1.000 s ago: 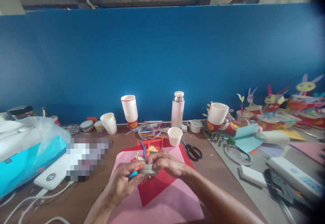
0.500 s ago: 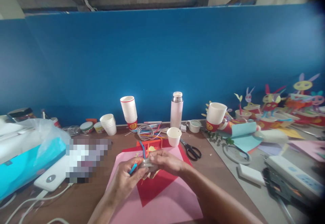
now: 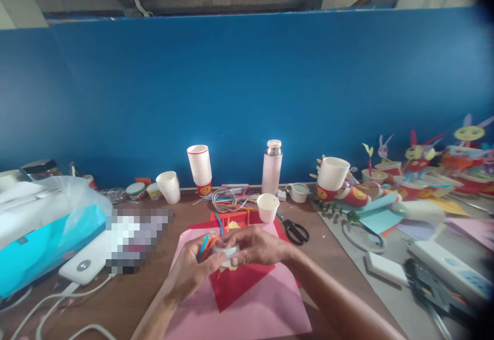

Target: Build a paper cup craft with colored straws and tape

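Observation:
A roll of clear tape (image 3: 228,252) is held between both hands over the sheets of paper. My left hand (image 3: 193,265) has its thumb on the roll's near side. Blue and orange strips (image 3: 206,246) stick out between this hand's fingers; whether they are paper or straws I cannot tell. My right hand (image 3: 260,247) pinches the roll from the right, its fingertips at the top and edge. Beneath lie a pink sheet (image 3: 266,309) and a red sheet (image 3: 235,288). Yellow paper pieces (image 3: 232,225) show behind and below the fingers, partly hidden.
Just beyond the hands stand a white paper cup (image 3: 267,208) and black-handled scissors (image 3: 297,232). A thermos (image 3: 272,167) and stacked cups (image 3: 199,167) line the blue partition (image 3: 231,88). Paper figures (image 3: 419,160) and a power strip (image 3: 451,268) are at the right, a power bank (image 3: 83,265) left.
My right hand has shifted from lying over the roll to pinching its right side. The roll has turned, and more orange strips show in my left hand. The view has moved slightly left.

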The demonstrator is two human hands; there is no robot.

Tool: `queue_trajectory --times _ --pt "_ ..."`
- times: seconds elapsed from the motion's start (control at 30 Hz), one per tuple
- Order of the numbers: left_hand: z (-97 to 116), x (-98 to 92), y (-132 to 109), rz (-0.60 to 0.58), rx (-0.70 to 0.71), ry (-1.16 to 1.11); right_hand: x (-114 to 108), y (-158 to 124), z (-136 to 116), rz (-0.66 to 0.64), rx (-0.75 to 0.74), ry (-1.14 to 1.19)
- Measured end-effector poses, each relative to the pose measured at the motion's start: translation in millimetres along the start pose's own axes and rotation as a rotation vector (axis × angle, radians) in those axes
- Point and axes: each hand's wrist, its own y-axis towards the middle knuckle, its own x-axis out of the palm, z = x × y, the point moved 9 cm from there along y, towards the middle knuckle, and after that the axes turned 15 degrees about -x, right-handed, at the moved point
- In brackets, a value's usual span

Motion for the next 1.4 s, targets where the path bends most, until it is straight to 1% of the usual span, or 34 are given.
queue_trajectory --times 0.1,0.2,0.27,0.37,0.43,0.57,0.67,0.73,0.77,0.9,0.97,1.0,1.07,1.23,1.4 --pt "1.6 -0.8 -1.1 0.05 0.006 0.005 -0.3 0.5 -2.4 -0.018 -0.004 -0.153" --pt "-1.3 -1.7 0.3 0.055 -0.012 0.054 -1.1 0.4 -0.7 -0.027 0.0 -0.209" --pt "-3.6 -2.4 2.4 0.032 -0.013 0.092 -1.5 -0.1 1.8 -0.027 0.01 -0.186" --pt "-9.6 -4.6 6.8 0.0 -0.029 0.099 -0.9 -0.6 4.2 -0.025 0.013 -0.092" --pt "-14.5 -5.1 9.5 -0.021 -0.054 0.068 0.2 -1.2 5.5 -0.031 0.017 -0.033" --pt "-19.6 -0.3 11.1 -0.095 -0.076 -0.034 -0.1 -2.6 8.1 -0.033 0.033 0.045" --pt "-22.0 1.0 11.5 -0.091 -0.094 -0.102 -2.3 -4.0 10.1 -0.02 0.064 0.06" --pt "-23.7 -0.3 12.1 -0.046 -0.109 -0.129 -4.8 -3.7 6.7 -0.006 0.054 -0.008" --pt "-24.1 -1.9 12.3 -0.01 -0.111 -0.135 -6.1 -2.9 3.0 -0.004 0.035 -0.085" --pt "-23.8 -5.4 12.1 0.107 -0.117 -0.113 -9.7 1.1 -16.1 0.017 -0.066 -0.565" --pt "-24.5 -5.6 12.4 0.126 -0.126 -0.115 -10.8 2.0 -21.8 0.054 -0.1 -0.738" --pt "-25.1 -6.1 12.8 0.132 -0.128 -0.122 -11.0 2.2 -22.6 0.07 -0.112 -0.784" --pt "-27.0 -8.0 13.8 0.138 -0.134 -0.149 -10.5 2.3 -20.0 0.082 -0.125 -0.799" --pt "-30.0 -5.4 16.0 0.058 -0.16 -0.17 -12.6 1.1 -7.2 0.1 -0.119 -0.706" --pt "-23.1 -10.2 11.5 0.148 -0.119 -0.164 -12.1 0.9 -5.7 0.11 -0.113 -0.685"
